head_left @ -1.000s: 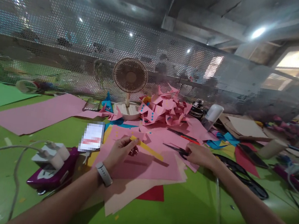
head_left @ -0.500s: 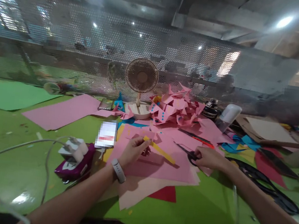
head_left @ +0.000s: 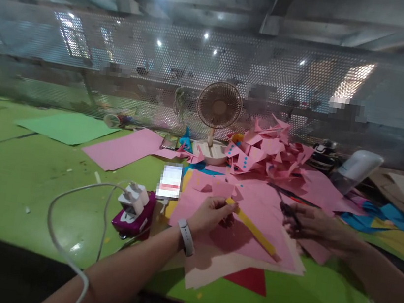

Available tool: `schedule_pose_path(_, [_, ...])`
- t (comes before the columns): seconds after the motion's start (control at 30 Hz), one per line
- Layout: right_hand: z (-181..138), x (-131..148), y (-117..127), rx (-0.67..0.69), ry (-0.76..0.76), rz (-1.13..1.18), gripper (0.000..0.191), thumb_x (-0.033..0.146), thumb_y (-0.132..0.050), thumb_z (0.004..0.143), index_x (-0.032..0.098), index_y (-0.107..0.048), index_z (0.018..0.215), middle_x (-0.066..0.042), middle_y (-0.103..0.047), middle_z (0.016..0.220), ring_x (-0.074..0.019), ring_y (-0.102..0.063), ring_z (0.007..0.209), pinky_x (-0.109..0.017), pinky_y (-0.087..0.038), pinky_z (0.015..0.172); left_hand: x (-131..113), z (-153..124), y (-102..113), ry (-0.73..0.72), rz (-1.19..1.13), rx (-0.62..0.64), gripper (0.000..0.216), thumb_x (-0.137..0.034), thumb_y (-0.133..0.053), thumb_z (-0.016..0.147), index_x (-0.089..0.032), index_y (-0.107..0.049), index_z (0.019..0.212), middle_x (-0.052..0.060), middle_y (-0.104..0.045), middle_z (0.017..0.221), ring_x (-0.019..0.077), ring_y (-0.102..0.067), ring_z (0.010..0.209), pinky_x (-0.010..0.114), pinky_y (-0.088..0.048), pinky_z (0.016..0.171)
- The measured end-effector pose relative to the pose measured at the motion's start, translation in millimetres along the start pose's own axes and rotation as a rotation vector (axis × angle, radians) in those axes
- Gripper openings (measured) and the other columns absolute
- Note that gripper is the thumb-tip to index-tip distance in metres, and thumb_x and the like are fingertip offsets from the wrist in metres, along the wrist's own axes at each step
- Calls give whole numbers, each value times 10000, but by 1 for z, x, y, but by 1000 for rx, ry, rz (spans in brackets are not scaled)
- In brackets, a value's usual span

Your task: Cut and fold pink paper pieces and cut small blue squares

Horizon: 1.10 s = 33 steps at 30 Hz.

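Note:
My left hand (head_left: 212,214) pinches one end of a long yellow paper strip (head_left: 253,228) above a stack of pink paper sheets (head_left: 251,227). A pale band sits on that wrist. My right hand (head_left: 311,225) is closed around the handles of dark scissors (head_left: 284,204), whose blades point up and away from me, just right of the strip. Both hands hover over the pink sheets on the green table (head_left: 34,184).
A small fan (head_left: 218,111) stands behind a heap of folded pink paper pieces (head_left: 265,152). A purple device with white plugs and a cable (head_left: 134,210) lies left. Loose pink (head_left: 124,146) and green (head_left: 66,126) sheets lie far left; a perforated metal screen (head_left: 161,66) backs the table.
The view has swung left. My right hand has lifted the scissors off the paper and tipped the blades upward. My left hand keeps its pinch on the yellow strip.

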State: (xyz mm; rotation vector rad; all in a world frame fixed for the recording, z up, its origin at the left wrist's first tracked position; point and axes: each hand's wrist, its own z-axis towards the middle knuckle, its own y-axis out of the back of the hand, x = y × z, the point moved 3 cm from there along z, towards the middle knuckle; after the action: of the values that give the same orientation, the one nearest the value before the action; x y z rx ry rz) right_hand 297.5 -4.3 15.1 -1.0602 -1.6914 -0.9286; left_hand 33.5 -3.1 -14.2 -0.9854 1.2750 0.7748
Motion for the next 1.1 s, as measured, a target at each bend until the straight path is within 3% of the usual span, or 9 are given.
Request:
schedule_pose_path(0.1, [5,10,-28,-62,147,126,404,392,-749,620,209,-536,910,-26,-607,829,-167,-621,746,-348,-510,795,-1,-1,-1,-2,7,-8,381,-503,-611,737,-123,-616,761,-4,-573,561,84,-535,473,210,-444,505])
schedule_pose_path(0.2, [12,8,-59,-61,195,51,445,327,-811,534,191,-530,851,-22,-606,809,-175,-614,765,-310,-514,739,-5,-4,-3,-4,21,-34,380,-507,-607,739,-127,-599,719,3,-584,559,86,-536,469,213,-442,507])
schedule_pose_path(0.33, [16,-2,-81,-47,255,-6,414,341,-798,551,187,-516,811,-13,-600,783,-151,-596,700,-275,-509,631,-10,-4,-3,-23,36,-86,373,-489,-607,748,-132,-562,647,1,-579,547,83,-525,470,205,-430,504])
schedule_pose_path(0.6, [13,1,-79,-144,301,103,456,332,-828,484,198,-511,783,10,-604,764,-124,-580,646,-265,-502,606,-16,-1,-4,-43,28,-134,321,-424,-575,805,-131,-579,674,-7,-581,566,71,-518,493,185,-430,511])
schedule_pose_path(0.77, [18,-4,-85,-103,320,173,446,311,-817,505,200,-515,813,18,-606,775,-126,-596,684,-276,-508,649,-9,-3,-17,111,78,51,284,-403,-633,763,-120,-638,776,48,-666,715,106,-602,561,233,-489,564])
schedule_pose_path(0.83, [19,-6,-87,-85,340,181,449,290,-815,511,202,-518,836,22,-604,787,-119,-596,692,-274,-506,668,-7,-2,-18,123,80,73,265,-382,-634,766,-119,-640,792,57,-676,720,106,-603,556,242,-495,570])
schedule_pose_path(1.0, [16,-4,-82,-122,343,132,426,287,-803,537,207,-520,845,11,-609,815,-121,-589,710,-257,-498,638,-13,1,-5,81,97,-88,237,-364,-612,790,-132,-627,746,35,-662,705,102,-602,593,216,-481,574])
schedule_pose_path(1.1, [15,0,-78,-158,347,139,431,307,-810,521,207,-512,817,8,-606,807,-125,-585,708,-263,-501,638,-16,1,-1,74,86,-121,246,-374,-618,783,-132,-624,738,31,-652,708,106,-598,625,213,-480,586])
